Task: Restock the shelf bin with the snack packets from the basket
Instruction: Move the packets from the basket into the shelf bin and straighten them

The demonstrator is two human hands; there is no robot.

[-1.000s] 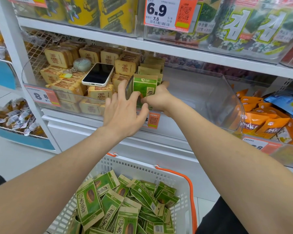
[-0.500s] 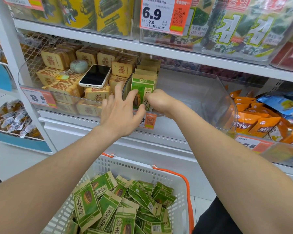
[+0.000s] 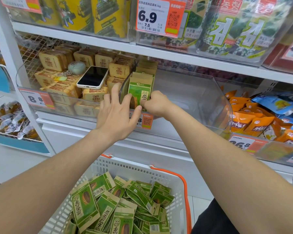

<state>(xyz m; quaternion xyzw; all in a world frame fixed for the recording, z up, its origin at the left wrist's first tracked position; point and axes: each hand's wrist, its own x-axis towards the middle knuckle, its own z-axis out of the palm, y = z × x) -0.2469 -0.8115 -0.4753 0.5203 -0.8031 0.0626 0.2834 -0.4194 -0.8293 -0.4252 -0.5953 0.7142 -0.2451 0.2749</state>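
A clear shelf bin [image 3: 201, 93] holds a row of upright green and tan snack packets [image 3: 146, 70] along its left side. My right hand [image 3: 156, 104] reaches over the bin's front wall, its curled fingers pinching the right edge of the front green packet [image 3: 139, 92]. My left hand [image 3: 115, 115] rests with spread fingers against the bin's front left corner, its thumb just below that packet. Below, a white basket [image 3: 139, 171] with an orange handle [image 3: 184, 188] holds several loose green packets [image 3: 118, 208].
A phone [image 3: 92, 77] and a pale green keychain ball [image 3: 76, 67] lie on brown packets [image 3: 63, 93] in the left-hand bin. Orange packets [image 3: 254, 120] fill the bin to the right. A shelf board [image 3: 159, 52] runs close above. An orange price tag [image 3: 147, 121] hangs on the bin's front.
My right hand has lowered the green packet into the bin, upright at the front of the row. My left hand's fingers have spread wider against the bin front.
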